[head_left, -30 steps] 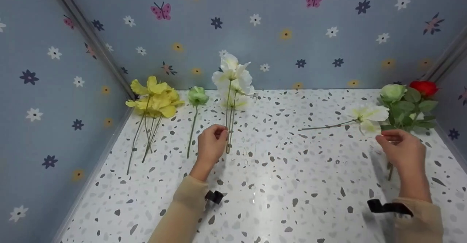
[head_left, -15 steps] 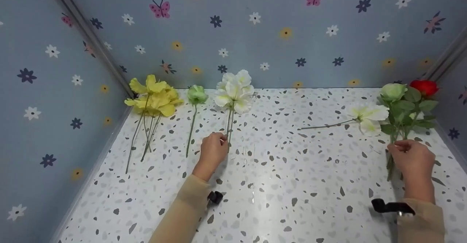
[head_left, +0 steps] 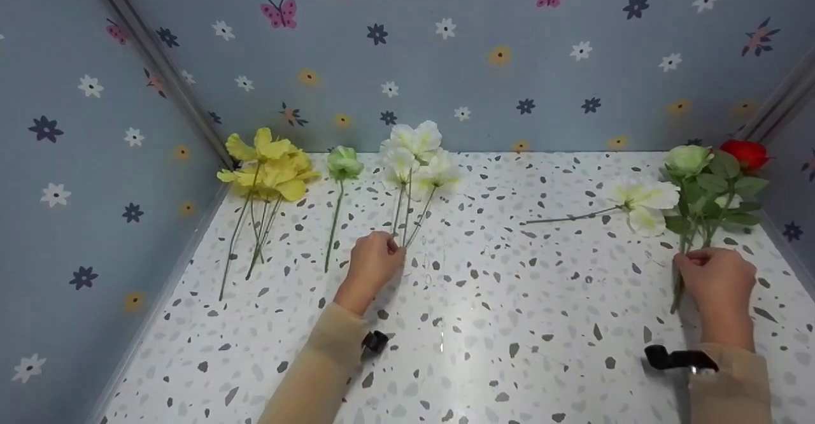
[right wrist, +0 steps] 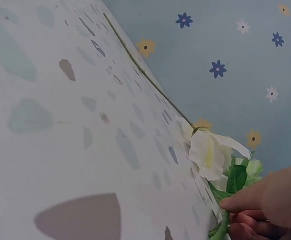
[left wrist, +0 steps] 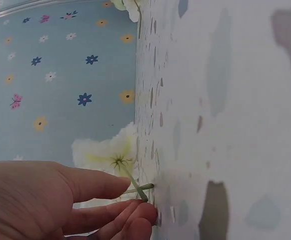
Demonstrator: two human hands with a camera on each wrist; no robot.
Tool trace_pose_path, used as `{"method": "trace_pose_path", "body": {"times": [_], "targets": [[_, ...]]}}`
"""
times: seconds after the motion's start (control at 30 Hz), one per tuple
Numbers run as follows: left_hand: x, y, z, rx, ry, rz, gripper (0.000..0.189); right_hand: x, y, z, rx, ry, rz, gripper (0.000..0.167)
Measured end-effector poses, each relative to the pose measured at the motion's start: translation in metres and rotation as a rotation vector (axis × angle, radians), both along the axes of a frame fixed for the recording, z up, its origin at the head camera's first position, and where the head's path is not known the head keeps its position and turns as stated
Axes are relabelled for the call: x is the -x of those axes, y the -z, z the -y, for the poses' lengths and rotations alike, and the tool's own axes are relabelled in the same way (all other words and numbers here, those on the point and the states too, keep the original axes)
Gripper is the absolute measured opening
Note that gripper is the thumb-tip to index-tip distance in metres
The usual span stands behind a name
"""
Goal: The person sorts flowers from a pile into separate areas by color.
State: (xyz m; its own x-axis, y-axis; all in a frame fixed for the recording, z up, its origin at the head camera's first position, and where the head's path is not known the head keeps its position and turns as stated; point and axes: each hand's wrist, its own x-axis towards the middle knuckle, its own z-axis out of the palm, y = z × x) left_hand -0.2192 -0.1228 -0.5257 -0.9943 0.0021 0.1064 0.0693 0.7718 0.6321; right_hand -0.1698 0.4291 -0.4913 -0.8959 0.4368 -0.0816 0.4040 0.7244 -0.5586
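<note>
My left hand (head_left: 375, 265) pinches the lower stems of a small bunch of white flowers (head_left: 417, 139), whose heads fan out toward the back wall. In the left wrist view, the ends of green stems (left wrist: 139, 191) cross between thumb and fingers, close to the tabletop. At the far right my right hand (head_left: 718, 284) holds the stems of a bunch with a pale green rose (head_left: 687, 158), a red rose (head_left: 745, 155) and green leaves. The right wrist view shows a thick green stem (right wrist: 221, 227) at the thumb tip. A single white flower (head_left: 643, 204) lies sideways beside the roses.
Several yellow flowers (head_left: 274, 169) lie at the back left. One light green flower (head_left: 344, 163) lies between them and the white bunch. Patterned blue panels (head_left: 484, 61) close off the back and sides of the speckled tabletop (head_left: 509, 322).
The white flowers came down from against the wall and their heads spread apart in my left hand. My right hand moved slightly right and nearer me, along the rose stems.
</note>
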Motion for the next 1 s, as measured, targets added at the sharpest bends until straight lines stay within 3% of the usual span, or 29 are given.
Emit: {"method": "trace_pose_path", "body": {"times": [0.07, 0.13, 0.3, 0.43, 0.5, 0.53, 0.67, 0.73, 0.77, 0.9, 1.0], "targets": [[0.005, 0.009, 0.000, 0.004, 0.012, 0.004, 0.013, 0.000, 0.000, 0.000, 0.004, -0.004, 0.006, 0.045], [0.005, 0.010, -0.001, 0.004, 0.026, 0.020, 0.010, 0.000, 0.000, 0.000, 0.012, -0.003, 0.014, 0.045], [-0.011, -0.021, -0.009, 0.036, 0.039, 0.064, 0.011, 0.001, -0.001, -0.003, 0.036, -0.006, 0.041, 0.044], [-0.014, -0.026, -0.010, 0.068, 0.027, 0.074, 0.016, 0.001, -0.003, -0.005, 0.045, -0.007, 0.061, 0.044], [-0.004, -0.007, -0.005, 0.055, 0.032, 0.068, 0.018, 0.001, -0.004, -0.005, 0.047, -0.004, 0.066, 0.044], [-0.003, -0.007, -0.004, 0.048, 0.034, 0.079, 0.017, 0.001, -0.004, -0.005, 0.045, 0.002, 0.071, 0.045], [0.018, 0.031, 0.009, 0.030, 0.058, 0.079, 0.024, -0.002, -0.009, -0.007, 0.035, -0.002, 0.070, 0.050], [0.014, 0.023, 0.009, 0.021, 0.069, 0.086, 0.027, -0.003, -0.012, -0.008, 0.047, 0.002, 0.073, 0.054], [0.016, 0.027, 0.011, 0.021, 0.072, 0.079, 0.028, -0.004, -0.013, -0.009, 0.068, 0.004, 0.074, 0.056], [-0.005, -0.017, 0.006, -0.013, 0.079, 0.092, 0.031, -0.005, -0.022, -0.007, 0.166, 0.074, 0.090, 0.061], [-0.017, -0.045, 0.002, -0.032, 0.071, 0.115, 0.027, -0.005, -0.031, -0.004, 0.212, 0.135, 0.079, 0.061]]}}
